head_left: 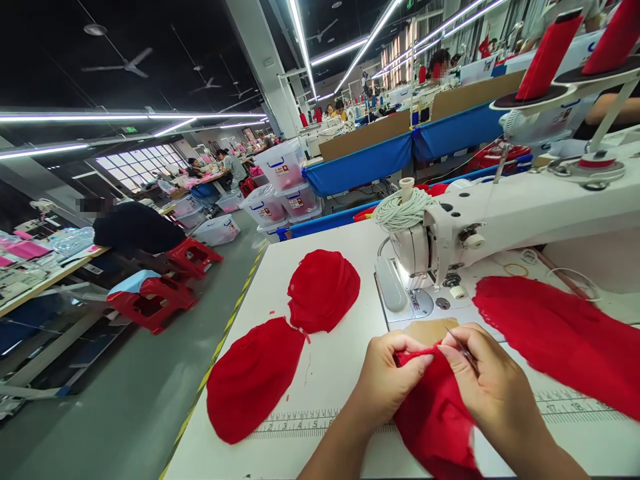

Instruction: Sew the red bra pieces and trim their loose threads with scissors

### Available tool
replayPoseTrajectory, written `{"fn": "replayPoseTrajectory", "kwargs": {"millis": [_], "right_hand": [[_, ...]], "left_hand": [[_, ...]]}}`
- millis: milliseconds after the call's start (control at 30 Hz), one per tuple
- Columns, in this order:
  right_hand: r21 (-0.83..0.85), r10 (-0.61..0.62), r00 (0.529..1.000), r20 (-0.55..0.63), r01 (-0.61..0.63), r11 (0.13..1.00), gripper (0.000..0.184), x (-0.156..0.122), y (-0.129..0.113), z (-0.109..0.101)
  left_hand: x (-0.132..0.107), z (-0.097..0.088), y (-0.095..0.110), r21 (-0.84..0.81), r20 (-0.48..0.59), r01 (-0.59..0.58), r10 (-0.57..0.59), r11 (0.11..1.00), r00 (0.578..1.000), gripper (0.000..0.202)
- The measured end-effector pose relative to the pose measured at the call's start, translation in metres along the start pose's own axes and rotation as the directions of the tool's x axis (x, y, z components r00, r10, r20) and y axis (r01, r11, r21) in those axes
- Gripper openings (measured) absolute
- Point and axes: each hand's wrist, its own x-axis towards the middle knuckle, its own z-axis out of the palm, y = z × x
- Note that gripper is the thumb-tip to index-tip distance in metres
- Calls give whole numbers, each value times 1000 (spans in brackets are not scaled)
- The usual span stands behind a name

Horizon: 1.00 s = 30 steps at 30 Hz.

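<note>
Two hands work one red cloth [435,413], held at the near edge of the table [340,373], just in front of the sewing machine [525,213]. The left hand [387,377] has thumb and fingers pinched together on the cloth's upper edge, raising it, probably to keep that edge taut and in view. The right hand [487,383] has its fingers closed on a thin metal tool [463,348] whose tip meets the pinched edge; I cannot tell whether it is tweezers or snips. The rest of the cloth drapes toward the person across a printed ruler [295,423]. To the left, a far stack [323,290] and a near stack [253,377] of red pieces touch each other, close by. To the right, a larger red pile [565,333] lies beside the machine. A cord spool [403,210] and red cones [547,57] sit on top of the machine.
</note>
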Motion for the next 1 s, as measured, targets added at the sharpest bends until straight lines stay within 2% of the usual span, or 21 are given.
{"fn": "replayPoseTrajectory", "kwargs": {"millis": [100,233,300,367,467,533,600,667,733,867,1000], "right_hand": [[-1,32,997,-71,-32,999,20,2,3,-5],[141,135,987,86,-146,979,20,-3,-9,-10],[178,156,980,122,-176,968,17,-5,-15,-9],[171,118,983,138,-141,975,18,-4,-16,-6],[76,-40,992,121,31,997,21,0,-10,0],[-35,-121,991,64,124,992,19,3,-3,3],[-144,-137,990,-17,133,981,17,5,2,2],[-176,-83,991,-107,64,982,17,7,4,-2],[-103,18,992,-129,-31,994,19,7,2,-8],[165,207,976,73,-216,962,22,2,-11,-12],[273,242,956,168,-281,920,17,-1,-19,-8]], "left_hand": [[-1,0,1,-36,11,37,-36,999,999,19],[0,-1,0,-39,10,13,-13,999,1000,20],[2,-1,-1,-21,10,-9,9,1000,1000,19],[2,0,-2,-1,10,-30,30,1000,1000,18],[2,1,-3,28,4,-48,48,998,999,16],[2,1,-3,32,6,-39,39,999,999,15],[2,1,-2,35,13,-18,18,999,1000,16],[2,1,-2,32,13,-5,5,999,1000,16],[2,0,-2,12,12,3,-3,1000,1000,16],[2,0,-3,-16,12,-4,4,1000,1000,16],[2,1,-4,19,7,-31,31,999,999,16]]}}
